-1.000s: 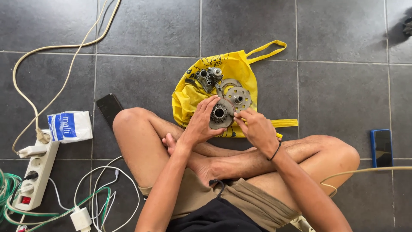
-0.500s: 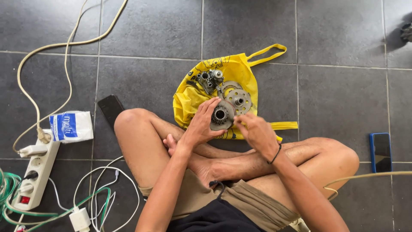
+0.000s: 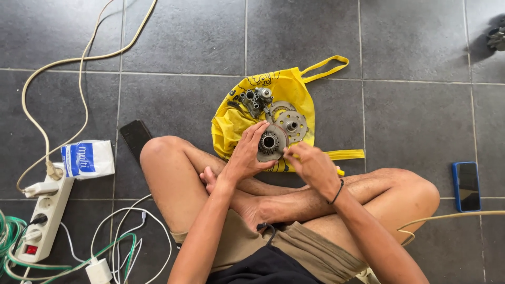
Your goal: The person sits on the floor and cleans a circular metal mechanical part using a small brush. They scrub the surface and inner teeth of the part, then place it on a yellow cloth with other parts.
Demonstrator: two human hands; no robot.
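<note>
Both forearms are left bare, no sleeves to be seen. A thin black band is worn around the right wrist. Khaki shorts are worn, bunched at the thighs, with a black drawcord loop showing at the front. A black top is glimpsed at the lower edge. Feet are bare.

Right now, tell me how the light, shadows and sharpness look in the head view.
Head view: even daylight, no harsh glare on the grey floor tiles; soft shadows under the legs and beside the yellow bag; the round metal part between left hand and right hand is sharp; straight tile lines show little distortion.
</note>
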